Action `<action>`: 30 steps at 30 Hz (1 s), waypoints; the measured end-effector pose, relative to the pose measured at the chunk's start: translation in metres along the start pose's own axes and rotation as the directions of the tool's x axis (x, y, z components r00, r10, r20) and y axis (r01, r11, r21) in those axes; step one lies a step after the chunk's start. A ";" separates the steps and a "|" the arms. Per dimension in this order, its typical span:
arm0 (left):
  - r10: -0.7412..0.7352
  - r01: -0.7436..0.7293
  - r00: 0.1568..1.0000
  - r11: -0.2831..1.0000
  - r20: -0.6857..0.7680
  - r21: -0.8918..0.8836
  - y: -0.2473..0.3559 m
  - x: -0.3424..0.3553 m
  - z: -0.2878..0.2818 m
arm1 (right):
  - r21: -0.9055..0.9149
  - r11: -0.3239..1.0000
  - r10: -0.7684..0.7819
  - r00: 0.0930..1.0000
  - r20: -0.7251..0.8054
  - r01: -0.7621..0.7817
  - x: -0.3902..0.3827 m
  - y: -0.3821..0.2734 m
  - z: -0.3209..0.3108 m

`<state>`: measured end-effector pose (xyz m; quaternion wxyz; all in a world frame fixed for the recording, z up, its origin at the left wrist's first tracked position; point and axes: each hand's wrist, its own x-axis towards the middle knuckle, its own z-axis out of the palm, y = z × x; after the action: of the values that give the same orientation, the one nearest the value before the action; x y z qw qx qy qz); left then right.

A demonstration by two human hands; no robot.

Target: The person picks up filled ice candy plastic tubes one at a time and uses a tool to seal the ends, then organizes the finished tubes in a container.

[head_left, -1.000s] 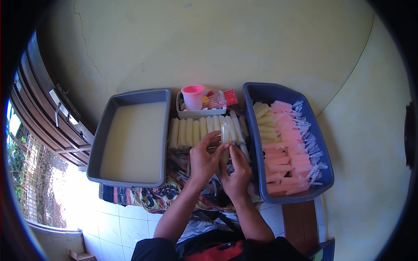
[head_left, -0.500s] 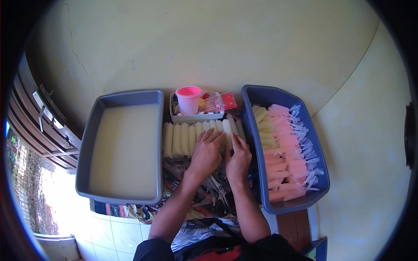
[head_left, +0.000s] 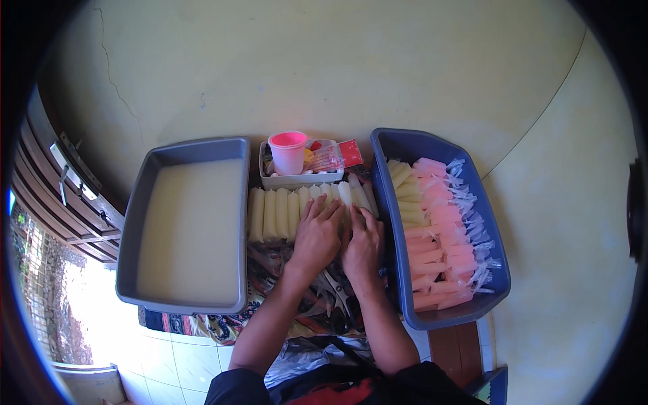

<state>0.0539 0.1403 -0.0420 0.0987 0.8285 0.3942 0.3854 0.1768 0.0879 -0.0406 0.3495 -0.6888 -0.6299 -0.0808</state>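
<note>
Between the two tubs lies a row of slim plastic tubes [head_left: 271, 214] filled with a pale cream liquid, side by side. My left hand [head_left: 317, 235] rests on the right part of this row, its fingers stretched out over the tubes. Close beside it, my right hand [head_left: 362, 244] has its fingers bent around the lower part of a whiter filled tube [head_left: 345, 194]; its lower end is hidden by the hands. Farther right in the row, another tube [head_left: 358, 192] looks duller and greyish.
A grey tub [head_left: 246, 223] of milky liquid stands at left. The right tub [head_left: 399, 270] holds pink and pale yellow filled tubes with knotted ends. Behind the row, a white basket [head_left: 304, 181] holds a pink cup [head_left: 288, 154] and packets. Scissors [head_left: 339, 290] lie near my wrists.
The whole view has shifted slightly. My right hand has drawn a little closer to my left, and both still rest at the right part of the row.
</note>
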 end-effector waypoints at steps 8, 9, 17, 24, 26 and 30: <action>-0.013 0.012 1.000 0.999 0.018 0.035 0.000 0.000 0.001 | 0.047 0.999 -0.013 1.000 0.007 0.013 0.000 0.001 0.001; -0.005 0.003 1.000 0.999 0.029 0.050 -0.001 0.000 0.002 | 0.062 0.998 -0.003 1.000 0.027 0.001 0.001 0.001 0.001; 0.001 -0.002 0.999 0.999 0.032 0.047 -0.002 -0.003 0.003 | 0.094 0.995 -0.017 1.000 0.018 0.015 -0.006 0.005 0.002; -0.024 0.023 0.999 0.999 0.047 0.022 -0.001 -0.011 -0.004 | 0.130 0.991 -0.021 0.998 0.066 0.012 -0.019 -0.001 -0.009; -0.036 0.035 0.999 0.999 0.039 0.016 0.001 -0.015 -0.009 | 0.145 0.989 -0.019 0.996 0.085 0.006 -0.024 -0.008 -0.019; -0.061 0.059 0.998 0.994 -0.016 -0.090 0.017 -0.028 -0.022 | 0.232 0.971 -0.071 0.996 0.052 0.057 -0.035 -0.014 -0.033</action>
<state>0.0369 0.1056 -0.0348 0.1435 0.8073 0.4024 0.4071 0.1679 0.0393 -0.0300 0.4054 -0.6250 -0.6671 0.0020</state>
